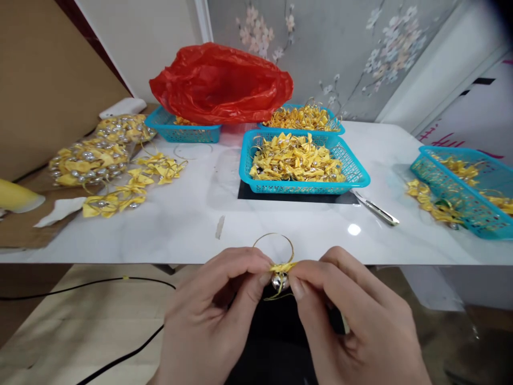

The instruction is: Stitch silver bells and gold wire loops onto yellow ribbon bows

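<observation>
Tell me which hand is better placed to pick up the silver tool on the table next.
Probably the right hand: it is nearer the silver tool, which lies on that side of the table. Both hands pinch the yellow piece, so the left hand could likely hold it alone.

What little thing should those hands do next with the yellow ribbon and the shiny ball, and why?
I'd probably tug the yellow ribbon gently outward: the left hand and right hand pinch it from opposite sides, just above the silver ball, and a thin strand curves out below, so it may not be snug yet.
</observation>
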Motion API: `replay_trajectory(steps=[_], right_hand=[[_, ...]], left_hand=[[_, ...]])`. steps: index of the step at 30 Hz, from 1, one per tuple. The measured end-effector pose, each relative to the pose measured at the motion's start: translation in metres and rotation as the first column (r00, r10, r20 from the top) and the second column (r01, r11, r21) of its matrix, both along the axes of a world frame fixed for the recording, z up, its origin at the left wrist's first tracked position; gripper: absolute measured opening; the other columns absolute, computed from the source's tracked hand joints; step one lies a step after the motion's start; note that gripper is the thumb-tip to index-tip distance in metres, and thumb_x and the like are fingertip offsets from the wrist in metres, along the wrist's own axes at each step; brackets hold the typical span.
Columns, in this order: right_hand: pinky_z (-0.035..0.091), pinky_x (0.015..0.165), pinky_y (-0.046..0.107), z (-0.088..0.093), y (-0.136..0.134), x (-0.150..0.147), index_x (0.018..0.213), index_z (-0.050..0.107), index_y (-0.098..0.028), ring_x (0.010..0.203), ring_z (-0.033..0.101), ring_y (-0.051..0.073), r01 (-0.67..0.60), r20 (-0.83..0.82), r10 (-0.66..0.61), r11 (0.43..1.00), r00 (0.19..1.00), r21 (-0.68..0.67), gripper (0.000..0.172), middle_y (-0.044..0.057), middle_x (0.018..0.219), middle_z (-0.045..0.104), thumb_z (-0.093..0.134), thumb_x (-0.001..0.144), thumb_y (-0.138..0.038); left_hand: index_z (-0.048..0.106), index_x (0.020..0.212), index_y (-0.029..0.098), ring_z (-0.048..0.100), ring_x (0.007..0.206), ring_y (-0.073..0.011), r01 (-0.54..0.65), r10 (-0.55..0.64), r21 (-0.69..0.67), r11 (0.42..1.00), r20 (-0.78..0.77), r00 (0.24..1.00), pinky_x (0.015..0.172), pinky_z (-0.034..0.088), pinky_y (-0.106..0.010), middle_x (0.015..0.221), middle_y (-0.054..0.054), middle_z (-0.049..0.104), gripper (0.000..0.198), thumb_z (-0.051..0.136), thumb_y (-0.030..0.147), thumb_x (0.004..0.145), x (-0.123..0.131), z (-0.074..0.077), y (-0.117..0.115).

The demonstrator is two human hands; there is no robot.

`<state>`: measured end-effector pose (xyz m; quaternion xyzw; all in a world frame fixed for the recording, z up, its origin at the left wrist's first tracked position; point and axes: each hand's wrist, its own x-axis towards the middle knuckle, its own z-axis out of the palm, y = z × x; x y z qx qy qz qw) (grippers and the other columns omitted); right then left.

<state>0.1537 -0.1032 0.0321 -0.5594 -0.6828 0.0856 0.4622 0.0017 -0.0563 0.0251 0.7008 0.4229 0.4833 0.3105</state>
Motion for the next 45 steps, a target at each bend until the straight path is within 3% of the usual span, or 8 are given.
replay_trajectory(steps=[12,20,30,35,38,40,42,45], right_hand=[[0.051,0.062,0.013,0.000,0.002,0.015,0.115,0.065,-0.023,0.071,0.061,0.007,-0.243,-0.121,0.227,0.960,0.966,-0.137,0.030,-0.001,0.088,0.060,0.054,0.093,-0.006],[0.044,0.051,0.019,-0.004,-0.002,0.005,0.098,0.063,-0.022,0.060,0.053,0.010,-0.102,-0.160,0.076,0.981,0.984,-0.164,0.018,-0.001,0.076,0.052,0.047,0.099,-0.014],[0.053,0.058,0.014,-0.002,-0.009,-0.002,0.106,0.059,-0.026,0.067,0.070,0.009,0.111,-0.037,-0.116,0.987,0.993,-0.119,0.013,-0.005,0.087,0.072,0.058,0.096,-0.018],[0.057,0.068,0.019,0.010,-0.002,0.026,0.120,0.060,-0.023,0.080,0.070,0.014,-0.060,0.129,0.061,0.998,0.990,-0.010,0.026,0.002,0.097,0.072,0.051,0.097,-0.014],[0.053,0.060,0.017,0.015,0.019,0.042,0.101,0.066,-0.022,0.069,0.064,0.011,-0.060,-0.066,0.054,0.994,0.996,-0.091,0.011,0.001,0.087,0.068,0.056,0.096,-0.021],[0.044,0.049,0.016,0.013,0.033,0.043,0.090,0.064,-0.018,0.055,0.054,0.008,-0.244,-0.351,0.133,0.924,0.927,-0.294,0.017,-0.001,0.070,0.059,0.057,0.097,-0.031],[0.037,0.047,0.016,0.006,0.042,0.037,0.084,0.060,-0.015,0.051,0.046,0.007,-0.544,-0.639,0.196,0.733,0.744,-0.409,0.029,-0.003,0.063,0.052,0.061,0.095,-0.042],[0.031,0.048,0.016,-0.006,0.046,0.025,0.085,0.056,-0.014,0.052,0.039,0.005,-0.795,-0.892,0.136,0.525,0.431,-0.304,0.037,-0.004,0.064,0.049,0.072,0.087,-0.047]], left_hand=[[0.058,0.098,0.035,0.074,0.072,-0.0108,-0.136,0.170,-0.170,0.976,0.199,0.965,0.066,0.062,-0.015,0.080,0.011,0.076,0.034,0.065,0.006,0.081,0.007,0.000,-0.010],[0.055,0.102,0.036,0.076,0.075,-0.0096,-0.112,0.141,-0.150,0.982,0.199,0.970,0.067,0.062,-0.013,0.083,0.013,0.078,0.040,0.066,0.004,0.080,0.002,-0.005,-0.014],[0.058,0.103,0.033,0.078,0.082,-0.0136,0.020,0.001,-0.155,0.988,0.134,0.991,0.077,0.063,-0.020,0.089,0.007,0.080,0.037,0.064,0.002,0.083,-0.007,-0.013,-0.007],[0.053,0.103,0.030,0.075,0.067,-0.0098,0.129,0.018,-0.337,0.933,0.400,0.916,0.064,0.060,-0.015,0.077,0.008,0.079,0.035,0.068,0.005,0.083,-0.001,-0.014,0.006],[0.051,0.105,0.028,0.071,0.063,-0.0085,0.339,-0.044,-0.437,0.833,0.559,0.828,0.061,0.057,-0.014,0.074,0.006,0.079,0.037,0.073,0.009,0.081,0.000,-0.013,0.010],[0.051,0.105,0.027,0.069,0.061,-0.0082,0.413,-0.040,-0.463,0.784,0.627,0.778,0.059,0.055,-0.014,0.072,0.005,0.079,0.039,0.076,0.011,0.079,0.001,-0.010,0.009],[0.051,0.103,0.027,0.068,0.059,-0.0073,0.420,0.010,-0.503,0.756,0.650,0.760,0.058,0.053,-0.013,0.069,0.006,0.078,0.039,0.077,0.011,0.077,0.003,-0.005,0.006],[0.051,0.099,0.026,0.066,0.056,-0.0068,0.386,0.077,-0.563,0.731,0.631,0.772,0.057,0.050,-0.012,0.065,0.007,0.077,0.041,0.078,0.009,0.073,0.005,0.003,0.001]])
